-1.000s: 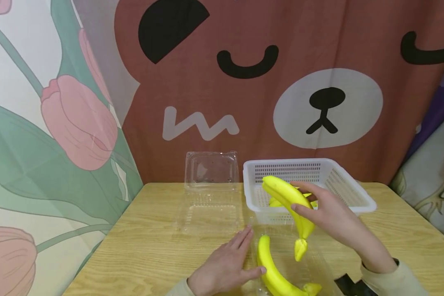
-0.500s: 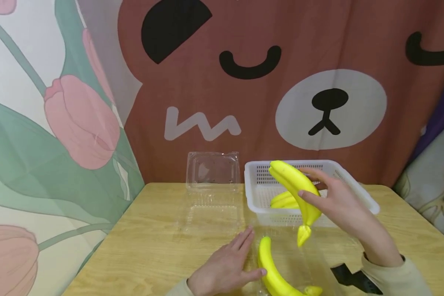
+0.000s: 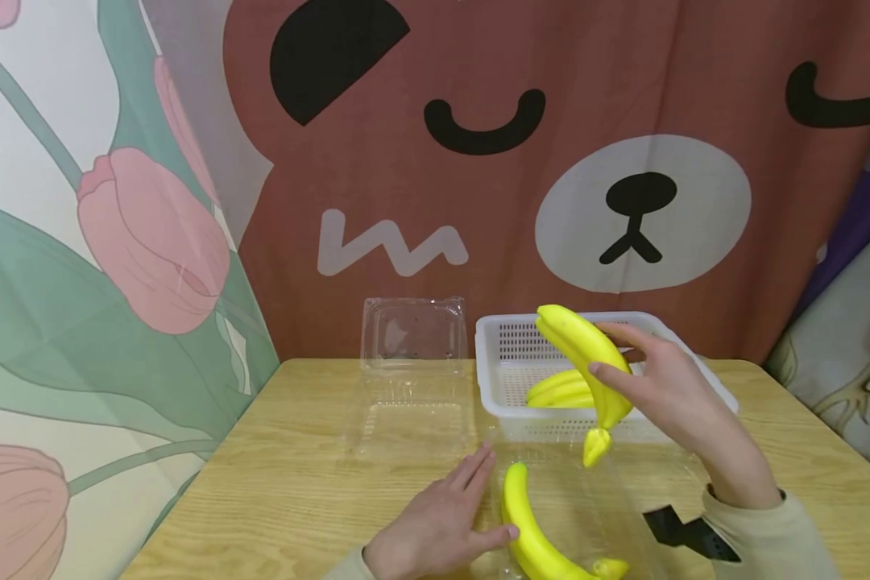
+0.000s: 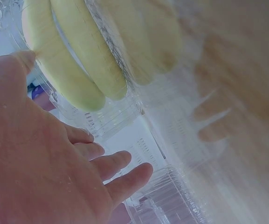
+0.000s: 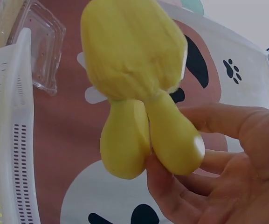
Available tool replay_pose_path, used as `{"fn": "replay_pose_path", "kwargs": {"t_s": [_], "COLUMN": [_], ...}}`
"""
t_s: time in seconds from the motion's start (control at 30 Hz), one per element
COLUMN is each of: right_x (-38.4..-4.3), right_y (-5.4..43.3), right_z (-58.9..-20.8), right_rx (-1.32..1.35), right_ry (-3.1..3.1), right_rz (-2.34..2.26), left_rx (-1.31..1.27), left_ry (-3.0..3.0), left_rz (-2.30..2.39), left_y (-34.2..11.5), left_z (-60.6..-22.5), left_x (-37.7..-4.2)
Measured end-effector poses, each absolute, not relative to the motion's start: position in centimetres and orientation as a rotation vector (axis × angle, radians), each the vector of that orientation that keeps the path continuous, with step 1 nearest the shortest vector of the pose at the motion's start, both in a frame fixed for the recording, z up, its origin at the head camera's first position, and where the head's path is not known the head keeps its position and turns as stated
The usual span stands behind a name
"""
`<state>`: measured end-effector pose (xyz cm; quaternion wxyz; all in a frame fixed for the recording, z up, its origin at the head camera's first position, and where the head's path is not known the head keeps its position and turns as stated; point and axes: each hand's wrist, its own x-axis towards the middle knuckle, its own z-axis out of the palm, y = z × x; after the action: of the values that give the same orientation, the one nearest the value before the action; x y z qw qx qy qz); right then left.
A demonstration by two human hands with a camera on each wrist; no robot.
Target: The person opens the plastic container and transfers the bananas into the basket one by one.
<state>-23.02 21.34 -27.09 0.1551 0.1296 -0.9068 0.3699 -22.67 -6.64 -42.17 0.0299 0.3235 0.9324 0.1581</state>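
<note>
In the head view my right hand (image 3: pixel 674 395) grips a small bunch of bananas (image 3: pixel 583 354) in the air, above the front rim of the white basket. The right wrist view shows the thick stem end (image 5: pixel 134 51) nearest the camera and two banana ends (image 5: pixel 176 140), with my fingers and thumb around one. My left hand (image 3: pixel 435 515) rests with extended fingers beside a clear plastic container (image 3: pixel 619 503), its thumb at the edge. Inside lies another bunch of bananas (image 3: pixel 525 515); two bananas (image 4: pixel 90 51) show in the left wrist view.
The white perforated basket (image 3: pixel 511 342) at the back right holds more bananas (image 3: pixel 558 391). An open clear clamshell box (image 3: pixel 413 338) stands left of it with its lid up. Dark pieces (image 3: pixel 670 528) lie near the right sleeve. A printed curtain (image 3: pixel 377 177) hangs behind the wooden table (image 3: pixel 283 459).
My right hand has lifted the bananas up and slightly right, uncovering the bunch in the basket. The left hand has stayed in place.
</note>
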Motion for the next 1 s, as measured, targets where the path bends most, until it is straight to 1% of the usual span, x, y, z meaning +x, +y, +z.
{"fn": "replay_pose_path", "kwargs": {"t_s": [0.27,0.43,0.6,0.8,1.0], "right_x": [-22.5,-22.5,-23.3,-24.7,-26.4], "right_y": [20.9,20.4,19.7,19.6,19.8], "right_z": [-27.3,-27.5,-28.0,-29.3,-30.7], "right_rx": [0.364,0.473,0.59,0.565,0.575], "right_ry": [-2.495,-2.333,-2.215,-2.193,-2.292], "right_rz": [0.854,0.777,0.627,0.499,0.52], "left_rx": [1.011,1.01,1.004,0.973,0.939], "left_ry": [2.873,2.876,2.867,2.845,2.827], "left_rz": [0.485,0.483,0.492,0.498,0.505], "left_y": [-6.6,-6.6,-6.6,-6.6,-6.6], "left_z": [-42.3,-42.3,-42.4,-42.4,-42.3], "left_x": [-22.7,-22.8,-22.8,-22.9,-23.1]}}
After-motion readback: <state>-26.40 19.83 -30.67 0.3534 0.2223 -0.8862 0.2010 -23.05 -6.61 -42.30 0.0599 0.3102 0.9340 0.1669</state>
